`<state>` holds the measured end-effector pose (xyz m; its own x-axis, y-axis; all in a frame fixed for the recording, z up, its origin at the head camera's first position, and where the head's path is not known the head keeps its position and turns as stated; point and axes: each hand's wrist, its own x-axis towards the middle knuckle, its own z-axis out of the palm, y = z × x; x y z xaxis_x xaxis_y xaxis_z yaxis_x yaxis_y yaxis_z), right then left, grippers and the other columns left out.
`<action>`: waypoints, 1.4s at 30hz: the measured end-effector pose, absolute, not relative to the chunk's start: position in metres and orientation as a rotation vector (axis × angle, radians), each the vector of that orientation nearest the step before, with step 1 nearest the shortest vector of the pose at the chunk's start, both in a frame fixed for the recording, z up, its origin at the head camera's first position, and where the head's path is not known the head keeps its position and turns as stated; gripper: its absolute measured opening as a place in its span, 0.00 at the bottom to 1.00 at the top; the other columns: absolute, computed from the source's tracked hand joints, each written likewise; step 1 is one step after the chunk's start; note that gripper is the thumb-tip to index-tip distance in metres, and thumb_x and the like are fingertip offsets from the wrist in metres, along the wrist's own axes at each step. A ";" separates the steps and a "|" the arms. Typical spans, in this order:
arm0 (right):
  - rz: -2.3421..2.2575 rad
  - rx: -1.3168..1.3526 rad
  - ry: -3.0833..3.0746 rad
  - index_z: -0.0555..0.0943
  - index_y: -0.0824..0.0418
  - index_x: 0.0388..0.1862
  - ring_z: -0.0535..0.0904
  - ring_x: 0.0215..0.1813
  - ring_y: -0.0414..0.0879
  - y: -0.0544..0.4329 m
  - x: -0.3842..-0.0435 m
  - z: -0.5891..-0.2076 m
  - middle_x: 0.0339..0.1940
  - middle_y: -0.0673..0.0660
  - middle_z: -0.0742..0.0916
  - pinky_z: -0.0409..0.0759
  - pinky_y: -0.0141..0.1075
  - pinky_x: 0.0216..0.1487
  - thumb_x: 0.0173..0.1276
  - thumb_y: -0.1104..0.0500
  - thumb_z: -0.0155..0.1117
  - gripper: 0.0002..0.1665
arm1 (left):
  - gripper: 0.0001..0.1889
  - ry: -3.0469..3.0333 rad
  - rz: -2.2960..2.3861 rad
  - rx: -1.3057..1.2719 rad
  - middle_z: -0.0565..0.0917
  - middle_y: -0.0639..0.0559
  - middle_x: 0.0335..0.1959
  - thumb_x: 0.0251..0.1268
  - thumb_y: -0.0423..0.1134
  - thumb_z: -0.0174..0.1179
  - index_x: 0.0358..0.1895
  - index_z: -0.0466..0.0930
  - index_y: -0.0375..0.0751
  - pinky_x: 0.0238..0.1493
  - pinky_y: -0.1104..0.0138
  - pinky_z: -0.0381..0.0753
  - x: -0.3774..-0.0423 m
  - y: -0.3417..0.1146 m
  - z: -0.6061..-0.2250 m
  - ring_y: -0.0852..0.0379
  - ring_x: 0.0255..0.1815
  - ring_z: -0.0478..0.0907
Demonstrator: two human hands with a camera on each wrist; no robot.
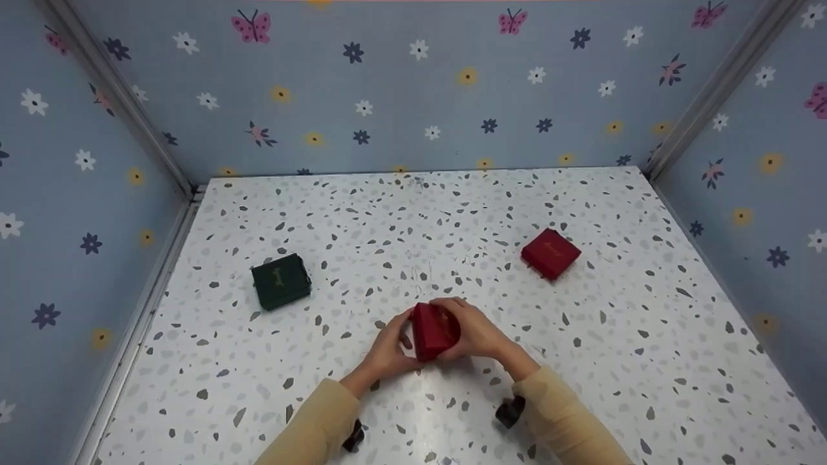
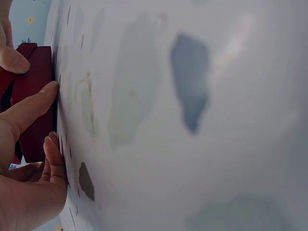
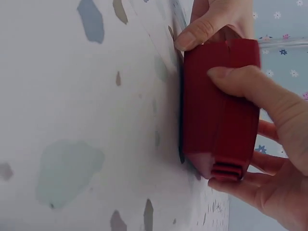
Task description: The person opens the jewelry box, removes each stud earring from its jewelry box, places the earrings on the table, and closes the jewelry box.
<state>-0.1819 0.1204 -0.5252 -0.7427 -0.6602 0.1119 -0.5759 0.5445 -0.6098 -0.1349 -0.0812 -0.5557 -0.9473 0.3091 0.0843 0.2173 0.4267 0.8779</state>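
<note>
A small red jewelry box (image 1: pixel 426 330) with faint gold marking stands on the speckled table, between both hands. My left hand (image 1: pixel 389 350) grips its left side, thumb near the front and fingers toward the back. On the other side, my right hand (image 1: pixel 477 330) holds the box across its top and right side. The left wrist view shows a dark gap between parts of the box (image 2: pixel 38 79), with left fingertips low against it by the tabletop. In the right wrist view the right thumb presses the face of the box (image 3: pixel 204 115) and other fingers reach its far end.
A second red box (image 1: pixel 551 253) lies farther back on the right. On the left sits a dark green box (image 1: pixel 282 281) with gold lettering. Blue flowered panels (image 1: pixel 413 84) wall the table (image 1: pixel 413 219) at the back and both sides.
</note>
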 end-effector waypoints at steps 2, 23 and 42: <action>-1.019 -1.061 2.623 0.64 0.59 0.60 0.71 0.50 0.45 0.122 -0.183 -0.526 0.51 0.54 0.74 0.72 0.39 0.49 0.32 0.51 0.78 0.53 | 0.49 2.582 1.548 0.460 0.67 0.42 0.55 0.33 0.33 0.73 0.64 0.54 0.34 0.31 0.70 0.73 -0.135 -0.081 -0.555 0.53 0.32 0.72; -1.393 -0.902 2.404 0.61 0.55 0.62 0.67 0.56 0.46 0.139 -0.184 -0.530 0.58 0.53 0.71 0.70 0.42 0.52 0.34 0.50 0.78 0.55 | 0.47 2.582 1.599 0.504 0.69 0.42 0.51 0.30 0.32 0.74 0.61 0.58 0.31 0.30 0.69 0.74 -0.135 -0.080 -0.557 0.51 0.31 0.72; -1.567 -0.838 2.233 0.56 0.68 0.62 0.64 0.58 0.58 0.149 -0.175 -0.496 0.57 0.64 0.69 0.71 0.50 0.49 0.39 0.66 0.75 0.52 | 0.47 2.527 1.657 0.504 0.68 0.39 0.53 0.28 0.25 0.73 0.61 0.58 0.29 0.20 0.71 0.73 -0.136 -0.081 -0.558 0.48 0.29 0.73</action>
